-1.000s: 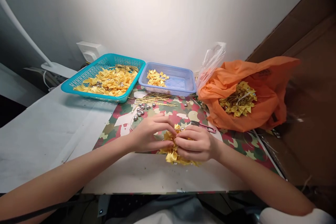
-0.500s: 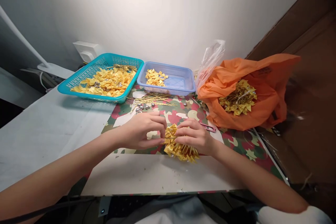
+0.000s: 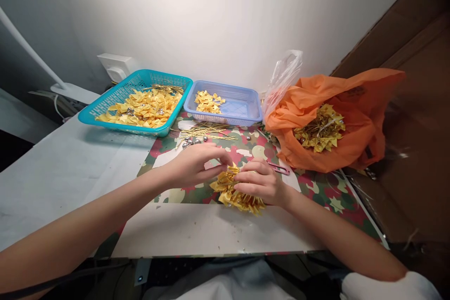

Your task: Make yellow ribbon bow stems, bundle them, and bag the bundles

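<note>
A bunch of yellow ribbon flowers on golden wire stems (image 3: pixel 223 187) is held just above the near part of the table. My right hand (image 3: pixel 262 180) is closed round its stems from the right, with the flower heads spreading out below and to the left. At the upper left of the bunch is my left hand (image 3: pixel 206 164), thumb and fingertips close together against the flowers. Whatever those fingertips pinch is too small or hidden to make out. A pink hair clip (image 3: pixel 279 168) lies just behind my right hand.
Loose golden wires (image 3: pixel 204 130) and small silver bells (image 3: pixel 190 141) lie behind my left hand. Beyond them stand a teal basket (image 3: pixel 105 124) of yellow flowers and a blue basket (image 3: pixel 246 115) holding fewer. An orange bag (image 3: pixel 362 145) with another bunch stands right.
My left hand has shifted up and right, from the left side of the bunch to its top. More flowers now show on the left of the bunch. My right hand keeps its grip.
</note>
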Motion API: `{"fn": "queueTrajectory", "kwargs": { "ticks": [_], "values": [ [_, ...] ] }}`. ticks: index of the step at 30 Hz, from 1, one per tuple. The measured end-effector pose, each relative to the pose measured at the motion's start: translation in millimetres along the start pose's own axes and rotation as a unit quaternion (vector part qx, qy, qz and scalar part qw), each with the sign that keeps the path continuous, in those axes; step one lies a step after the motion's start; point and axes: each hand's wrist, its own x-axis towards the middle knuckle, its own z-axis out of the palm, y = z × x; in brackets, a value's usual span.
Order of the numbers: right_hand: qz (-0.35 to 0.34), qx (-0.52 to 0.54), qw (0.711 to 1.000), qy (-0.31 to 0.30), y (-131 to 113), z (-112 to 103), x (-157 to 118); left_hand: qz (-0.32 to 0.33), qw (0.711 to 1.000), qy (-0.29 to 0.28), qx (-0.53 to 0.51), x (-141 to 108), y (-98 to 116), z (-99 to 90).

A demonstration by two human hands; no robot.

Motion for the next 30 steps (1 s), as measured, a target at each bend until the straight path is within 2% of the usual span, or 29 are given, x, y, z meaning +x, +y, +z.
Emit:
{"fn": "queueTrajectory", "kwargs": {
  "ticks": [5,10,15,24,30],
  "values": [
    [0.008,-0.008,1.0,-0.012,-0.4,0.2,-1.4,0.034,0.999,-0.002,0.027,6.3,5.0,5.7],
    [0.016,0.009,0.999,0.034,-1.0,-0.2,1.2,0.062,0.997,-0.014,-0.043,8.8,3.5,5.9],
    [0.022,0.045,0.999,0.018,-0.6,0.3,-1.1,0.057,0.993,-0.026,-0.099,9.3,0.4,5.5],
    [0.053,0.055,0.997,0.026,0.2,3.7,-3.9,0.033,0.999,0.007,0.002,8.3,3.9,21.3],
    [0.06,0.101,0.992,0.048,0.7,2.5,-0.9,0.052,0.998,0.029,-0.001,5.7,2.5,26.1]
  ]
}}
